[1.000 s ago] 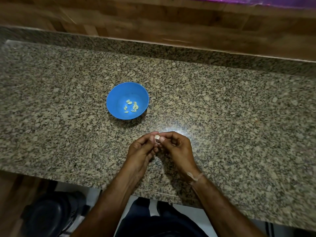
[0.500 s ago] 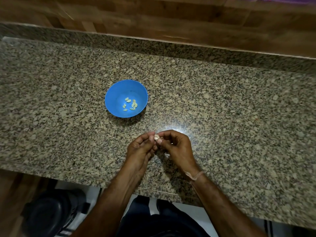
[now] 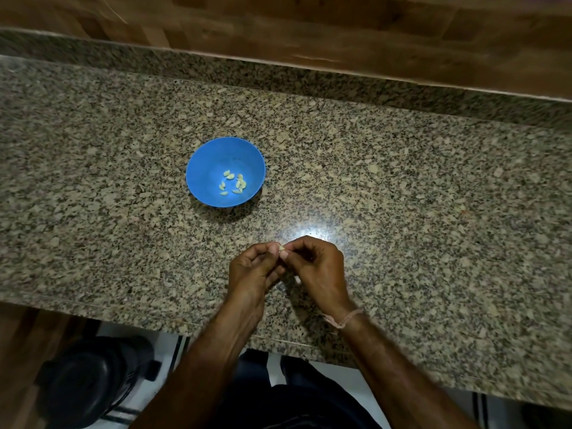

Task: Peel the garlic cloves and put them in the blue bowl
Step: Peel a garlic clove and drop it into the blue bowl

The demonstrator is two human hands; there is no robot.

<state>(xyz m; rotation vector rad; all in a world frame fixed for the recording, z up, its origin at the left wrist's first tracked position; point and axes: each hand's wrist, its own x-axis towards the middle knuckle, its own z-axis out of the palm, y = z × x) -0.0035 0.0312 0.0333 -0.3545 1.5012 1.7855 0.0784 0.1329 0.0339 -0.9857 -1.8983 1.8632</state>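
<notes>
Above the stone counter [image 3: 402, 187], the left hand [image 3: 253, 270] and right hand [image 3: 318, 267] pinch one garlic clove [image 3: 282, 248] between fingertips. It looks tiny, light and slippery, so holding its ends seems best. The blue bowl [image 3: 202, 168] sits near, up and left, with open counter between. The counter's front edge is close.

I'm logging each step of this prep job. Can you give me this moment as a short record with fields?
surface: granite counter
blue bowl: upright on the counter, beyond the hands
in bowl: several peeled cloves
left hand: pinching a garlic clove
right hand: pinching the same clove
clove state: held above the counter, not yet in the bowl
</notes>
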